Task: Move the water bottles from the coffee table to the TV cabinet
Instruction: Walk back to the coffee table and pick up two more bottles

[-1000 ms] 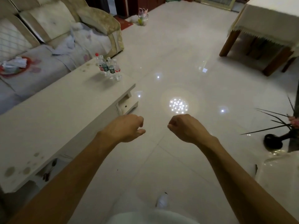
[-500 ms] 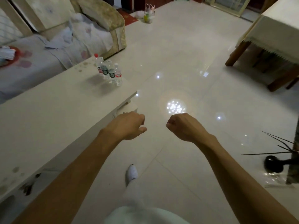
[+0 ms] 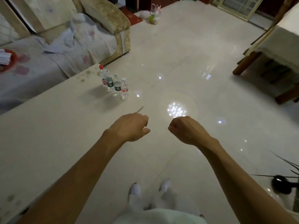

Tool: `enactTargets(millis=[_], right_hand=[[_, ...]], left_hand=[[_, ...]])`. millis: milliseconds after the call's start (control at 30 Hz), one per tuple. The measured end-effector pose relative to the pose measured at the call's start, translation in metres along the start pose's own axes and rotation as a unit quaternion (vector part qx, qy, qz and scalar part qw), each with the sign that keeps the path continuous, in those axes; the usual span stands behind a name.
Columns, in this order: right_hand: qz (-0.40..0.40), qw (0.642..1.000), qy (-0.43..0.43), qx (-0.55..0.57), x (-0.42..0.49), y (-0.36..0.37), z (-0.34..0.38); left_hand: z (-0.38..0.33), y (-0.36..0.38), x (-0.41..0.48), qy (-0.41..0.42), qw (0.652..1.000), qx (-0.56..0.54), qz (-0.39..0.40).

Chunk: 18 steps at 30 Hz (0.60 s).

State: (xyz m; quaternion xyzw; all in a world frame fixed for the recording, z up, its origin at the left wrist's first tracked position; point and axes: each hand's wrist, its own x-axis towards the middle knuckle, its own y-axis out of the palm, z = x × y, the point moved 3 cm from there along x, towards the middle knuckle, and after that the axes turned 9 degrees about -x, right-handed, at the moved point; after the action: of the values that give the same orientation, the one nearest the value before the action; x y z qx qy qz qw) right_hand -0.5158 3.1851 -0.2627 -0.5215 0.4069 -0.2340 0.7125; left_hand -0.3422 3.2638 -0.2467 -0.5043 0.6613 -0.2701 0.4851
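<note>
Several small clear water bottles [image 3: 114, 82] stand in a tight row near the far right corner of the long white coffee table [image 3: 53, 120]; one has a red cap, the others white or green caps. My left hand [image 3: 129, 126] hovers by the table's right edge, well short of the bottles, fingers curled with nothing in them. My right hand [image 3: 184, 130] is a loose fist over the floor, also holding nothing. The TV cabinet is not in view.
A beige sofa [image 3: 90, 29] with a crumpled cover runs behind the table. A cloth-covered wooden table [image 3: 275, 50] stands at the right. A dark vase with long leaves [image 3: 281, 183] sits at the lower right. Glossy tiled floor lies ahead.
I have walked forward alongside the coffee table, so the bottles are closer and nearer the centre. Both hands keep the same curled pose in front of me.
</note>
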Motion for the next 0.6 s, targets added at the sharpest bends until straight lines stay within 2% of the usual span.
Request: enactTargets(millis=[233,400,600], right_hand=[[0.007,1.0,-0.023,0.0,0.066,-0.021,-0.013],[0.011,0.999,-0.049,0.005,0.129,-0.046,-0.029],[0.013,0.993,-0.121,0.004,0.211,-0.081,-0.042]], left_hand=[[0.02,-0.026,0.051,-0.039,0.999,-0.016,0.006],[0.027,-0.056,0.091,-0.074,0.997,-0.027,-0.026],[0.032,-0.088,0.154,-0.14,0.988,-0.043,-0.043]])
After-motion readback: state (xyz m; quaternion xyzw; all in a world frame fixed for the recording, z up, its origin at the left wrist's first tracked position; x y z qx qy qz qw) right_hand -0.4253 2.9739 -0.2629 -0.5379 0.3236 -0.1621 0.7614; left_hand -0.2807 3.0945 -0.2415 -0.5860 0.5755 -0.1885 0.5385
